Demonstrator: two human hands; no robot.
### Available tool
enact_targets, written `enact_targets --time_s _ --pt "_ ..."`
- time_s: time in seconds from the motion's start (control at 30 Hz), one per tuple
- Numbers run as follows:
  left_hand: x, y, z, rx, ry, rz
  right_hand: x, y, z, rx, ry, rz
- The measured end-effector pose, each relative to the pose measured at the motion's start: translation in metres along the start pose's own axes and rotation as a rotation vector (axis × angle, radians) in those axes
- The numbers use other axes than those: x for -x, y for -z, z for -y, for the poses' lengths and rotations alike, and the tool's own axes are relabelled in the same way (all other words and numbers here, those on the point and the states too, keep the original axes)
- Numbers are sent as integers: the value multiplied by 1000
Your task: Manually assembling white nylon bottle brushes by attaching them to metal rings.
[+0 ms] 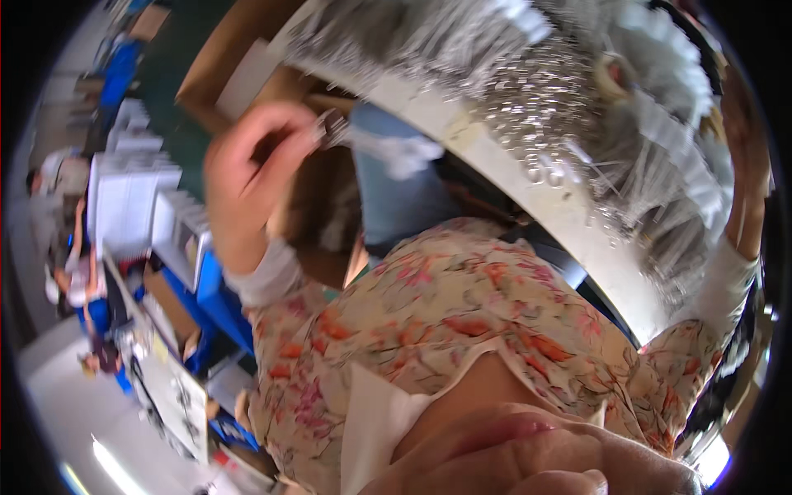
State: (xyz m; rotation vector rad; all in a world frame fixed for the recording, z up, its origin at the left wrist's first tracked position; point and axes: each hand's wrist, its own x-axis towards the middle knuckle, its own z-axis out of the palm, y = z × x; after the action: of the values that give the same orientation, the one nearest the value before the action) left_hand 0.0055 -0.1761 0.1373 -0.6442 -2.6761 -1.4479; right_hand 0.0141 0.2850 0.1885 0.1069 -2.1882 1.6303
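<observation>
My left hand (256,169) is raised over the brown cardboard box, with thumb and fingers pinched on a small shiny metal piece (332,128). A blurred strip of clear plastic (404,155) trails from that piece to the right. Toward the right rim, my right hand (742,124) is over the far side of the table, and its fingers are too dark and cut off to read. Between the hands, a heap of metal rings (540,99) lies on the pale table (569,219), with bundles of clear plastic strips (429,41) around it.
An open cardboard box (318,198) stands below my left hand, beside the table edge. My lap in blue jeans (396,181) is close to that edge. Farther left are white stacked boxes (124,198), blue crates (223,301) and other people (82,280).
</observation>
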Motion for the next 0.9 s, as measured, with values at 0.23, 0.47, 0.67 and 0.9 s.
enact_targets --time_s 0.23,0.47,0.67,0.9 --pt "-11 -21 -12 214 -126 27 89 -173 -45 -641 -53 454" --pt "-14 -34 -11 171 -143 11 95 -226 -6 -659 -202 500" --pt "-6 -48 -8 121 -207 -126 92 -243 -2 -370 -153 366" --pt "-11 -49 -4 497 -47 -56 93 -244 -12 -390 87 293"
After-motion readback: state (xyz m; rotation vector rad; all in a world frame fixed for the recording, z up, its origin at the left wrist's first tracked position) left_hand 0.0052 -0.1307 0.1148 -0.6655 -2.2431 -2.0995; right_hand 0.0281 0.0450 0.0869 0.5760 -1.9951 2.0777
